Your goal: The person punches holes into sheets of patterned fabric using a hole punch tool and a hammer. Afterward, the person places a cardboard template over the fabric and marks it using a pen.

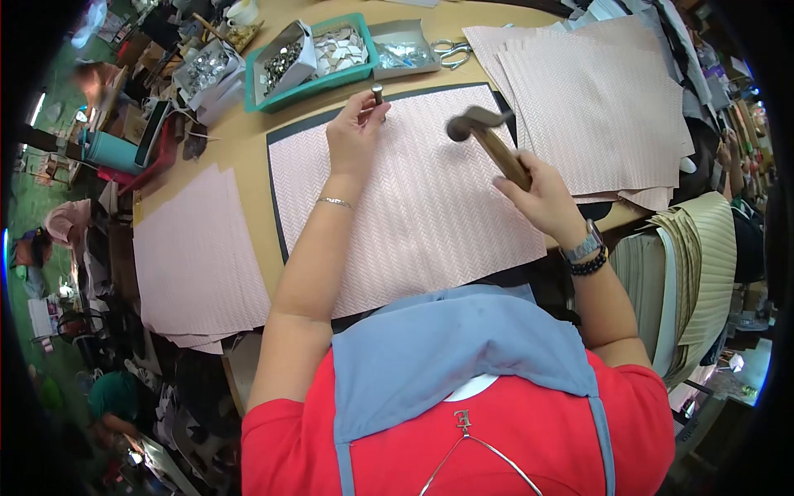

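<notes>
While blue apron [463, 347] is filling near side, pink textured sheet [413, 219] is lying just beyond, on dark mat [291, 130] on table [236, 149]. Left of it, pink stack [194, 256] is lying. Right hand [544, 197] is gripping hammer [494, 153] by wooden handle, head hovering over sheet. Left hand [351, 131] is pinching metal rod [377, 91] (top end sticking up) near sheet's far edge. At far right, second stack [600, 107] is lying; at far left, teal tray [250, 95] is holding shiny bits [281, 64], white chips [341, 50].
</notes>
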Available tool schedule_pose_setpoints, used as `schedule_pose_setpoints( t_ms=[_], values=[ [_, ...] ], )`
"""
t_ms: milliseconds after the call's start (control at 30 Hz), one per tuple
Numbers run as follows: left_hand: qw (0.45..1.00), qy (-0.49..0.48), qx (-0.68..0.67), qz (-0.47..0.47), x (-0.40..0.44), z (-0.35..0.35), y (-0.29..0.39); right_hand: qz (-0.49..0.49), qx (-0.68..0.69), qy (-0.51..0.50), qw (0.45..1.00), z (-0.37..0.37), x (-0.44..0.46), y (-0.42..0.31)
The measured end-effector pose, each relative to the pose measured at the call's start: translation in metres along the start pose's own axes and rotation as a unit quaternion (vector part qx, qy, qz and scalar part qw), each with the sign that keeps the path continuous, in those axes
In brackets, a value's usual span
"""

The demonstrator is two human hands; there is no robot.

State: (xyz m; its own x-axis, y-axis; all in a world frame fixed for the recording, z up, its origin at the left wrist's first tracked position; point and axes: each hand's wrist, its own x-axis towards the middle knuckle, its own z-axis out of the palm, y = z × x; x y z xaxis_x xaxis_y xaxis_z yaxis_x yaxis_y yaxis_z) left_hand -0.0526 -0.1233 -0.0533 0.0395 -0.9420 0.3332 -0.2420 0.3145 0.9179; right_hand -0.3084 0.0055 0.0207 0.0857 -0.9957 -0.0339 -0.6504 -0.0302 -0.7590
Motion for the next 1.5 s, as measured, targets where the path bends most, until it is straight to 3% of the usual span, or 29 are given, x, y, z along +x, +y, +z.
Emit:
schedule_pose_setpoints(
  t_ms=[100, 267, 300, 400, 433, 533, 600, 633, 700, 733, 867, 900, 933, 1000, 1033, 1067, 1100, 1200, 1233, 1300, 1367, 1433, 1500],
  values=[
    [1.0, 0.011, -0.012, 0.014, 0.001, 0.003, -0.009, -0.101, 0.084, 0.039, 0.991, 0.005, 0.03, -0.034],
    [1.0, 0.007, -0.027, 0.013, 0.0, 0.002, -0.008, -0.187, -0.011, 0.009, 0.982, 0.015, 0.08, -0.065],
    [1.0, -0.005, 0.016, 0.001, 0.0, 0.0, -0.007, -0.143, -0.102, -0.041, 0.984, 0.013, 0.084, -0.068],
    [1.0, 0.003, -0.021, 0.006, 0.0, 0.002, -0.008, -0.181, -0.078, -0.063, 0.978, -0.006, 0.093, -0.082],
    [1.0, 0.006, -0.009, 0.023, 0.002, 0.001, -0.007, -0.215, -0.084, -0.014, 0.973, -0.009, 0.096, -0.087],
    [1.0, 0.006, 0.002, 0.029, 0.001, 0.001, -0.007, -0.241, 0.174, 0.093, 0.95, -0.01, 0.096, -0.104],
    [1.0, 0.005, -0.005, 0.019, -0.001, -0.001, -0.007, -0.298, 0.289, 0.162, 0.895, 0.003, 0.096, -0.104],
    [1.0, 0.007, -0.012, 0.02, -0.001, 0.0, -0.009, -0.292, 0.229, 0.13, 0.919, 0.01, 0.099, -0.088],
    [0.999, 0.009, -0.019, 0.028, 0.003, 0.003, -0.01, -0.312, -0.028, 0.078, 0.946, 0.02, 0.098, -0.065],
    [0.999, 0.009, -0.017, 0.032, 0.003, 0.004, -0.01, -0.124, -0.095, -0.043, 0.987, 0.025, 0.088, -0.062],
    [0.997, -0.018, 0.048, 0.051, 0.0, 0.001, -0.009, -0.08, -0.074, -0.055, 0.993, 0.001, 0.062, -0.05],
    [0.999, -0.002, 0.046, 0.018, -0.001, 0.0, -0.002, -0.065, -0.072, -0.055, 0.994, -0.004, 0.053, -0.044],
    [0.997, 0.005, 0.077, 0.017, 0.001, -0.002, 0.002, -0.083, -0.059, 0.0, 0.995, -0.005, 0.041, -0.025],
    [0.999, 0.027, 0.015, 0.024, 0.003, -0.003, -0.006, -0.099, -0.084, 0.108, 0.986, -0.01, 0.009, 0.011],
    [0.995, 0.059, -0.079, -0.008, 0.008, -0.004, -0.014, -0.096, -0.123, 0.162, 0.974, -0.016, -0.008, 0.025],
    [0.98, 0.091, -0.172, -0.038, 0.015, -0.004, -0.023, -0.02, -0.223, 0.203, 0.953, -0.019, -0.022, 0.048],
    [0.955, 0.122, -0.262, -0.065, 0.017, -0.007, -0.03, 0.0, -0.258, 0.23, 0.938, -0.023, -0.034, 0.07],
    [0.895, 0.19, -0.367, -0.171, 0.017, -0.029, -0.016, 0.052, -0.327, 0.228, 0.916, -0.034, -0.054, 0.112],
    [0.895, 0.183, -0.373, -0.163, 0.017, -0.042, -0.025, 0.001, -0.314, 0.23, 0.921, -0.032, -0.05, 0.109],
    [0.955, 0.128, -0.222, -0.147, 0.014, -0.082, -0.035, -0.099, -0.279, 0.227, 0.928, -0.02, -0.04, 0.09],
    [0.988, 0.117, -0.038, -0.094, 0.002, -0.123, -0.04, -0.112, -0.331, 0.164, 0.922, 0.005, -0.031, 0.06],
    [0.972, 0.152, 0.177, -0.002, -0.02, -0.165, -0.039, -0.1, -0.359, 0.12, 0.92, 0.032, -0.023, 0.04],
    [0.91, 0.14, 0.367, -0.135, -0.047, -0.207, -0.012, -0.102, -0.308, 0.133, 0.937, 0.048, -0.018, 0.042]
  ],
)
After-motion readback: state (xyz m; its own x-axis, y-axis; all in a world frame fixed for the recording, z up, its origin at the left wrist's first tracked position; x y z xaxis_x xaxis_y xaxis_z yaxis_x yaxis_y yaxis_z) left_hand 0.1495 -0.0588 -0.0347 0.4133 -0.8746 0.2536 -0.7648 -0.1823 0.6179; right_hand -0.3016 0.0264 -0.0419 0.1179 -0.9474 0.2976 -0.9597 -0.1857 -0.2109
